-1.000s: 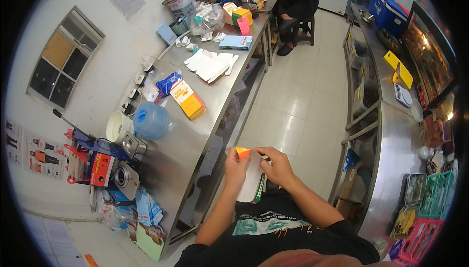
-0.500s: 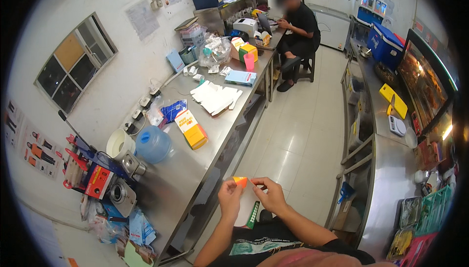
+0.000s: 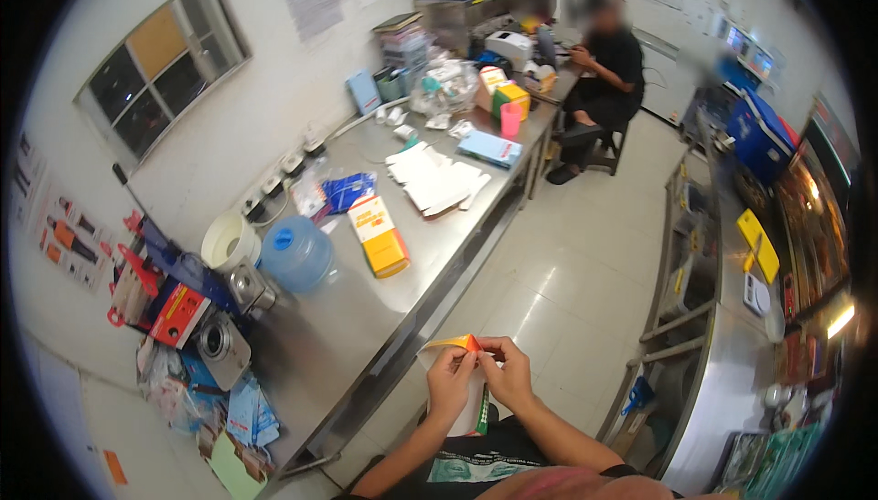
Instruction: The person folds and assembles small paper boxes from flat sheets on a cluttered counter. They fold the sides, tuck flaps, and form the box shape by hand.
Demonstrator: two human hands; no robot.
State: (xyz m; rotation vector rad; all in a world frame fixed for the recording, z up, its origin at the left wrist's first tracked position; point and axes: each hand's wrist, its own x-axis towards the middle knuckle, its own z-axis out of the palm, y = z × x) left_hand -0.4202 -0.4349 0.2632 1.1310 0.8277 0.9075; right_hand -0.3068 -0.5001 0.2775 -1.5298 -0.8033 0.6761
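Currently, the long steel surface (image 3: 361,331) extends along the wall on your left. On it, locate the blue translucent jug (image 3: 297,258), the white cardboard sheets (image 3: 434,180) and, between these, the yellow-and-white box (image 3: 380,242). The white carton (image 3: 466,409) with a green edge is in front of your torso, off the surface and between your forearms. Your left hand (image 3: 450,379) and right hand (image 3: 507,376) are close together at its upper end, the fingertips of both pinching its orange-and-yellow flap (image 3: 465,343).
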